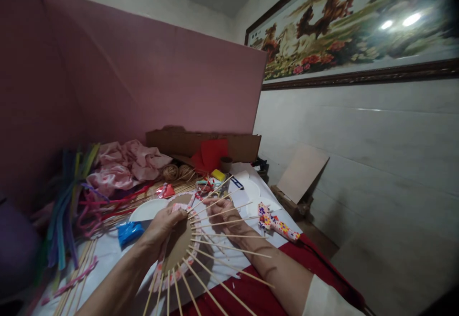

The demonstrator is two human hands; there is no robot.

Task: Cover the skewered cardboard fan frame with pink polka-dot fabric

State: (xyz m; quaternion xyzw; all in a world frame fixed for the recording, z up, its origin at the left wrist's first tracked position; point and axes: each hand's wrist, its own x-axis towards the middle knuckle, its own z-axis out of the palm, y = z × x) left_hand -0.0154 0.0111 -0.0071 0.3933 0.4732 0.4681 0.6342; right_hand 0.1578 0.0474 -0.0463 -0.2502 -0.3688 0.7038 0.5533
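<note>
A round brown cardboard disc [177, 244] has a pink patterned fabric edge. Thin wooden sticks [215, 277] fan out from its rim to the right and toward me. My left hand [167, 225] grips the disc at its upper left, with the thumb on its face near the innermost stick ends. Beyond the upper sticks, my right hand [220, 213] has its fingers curled together close to the rim. Sticks cross in front of this hand, and what its fingertips hold, if anything, cannot be made out.
A hot glue gun [278, 223] with a flowered cover lies at the right. A blue packet [130, 233], white plates [148, 211], scissors [225, 195], twine balls [170, 172], pink cloth [125, 163] and coloured pipe cleaners [62, 225] surround the disc. Cardboard [244, 146] stands behind.
</note>
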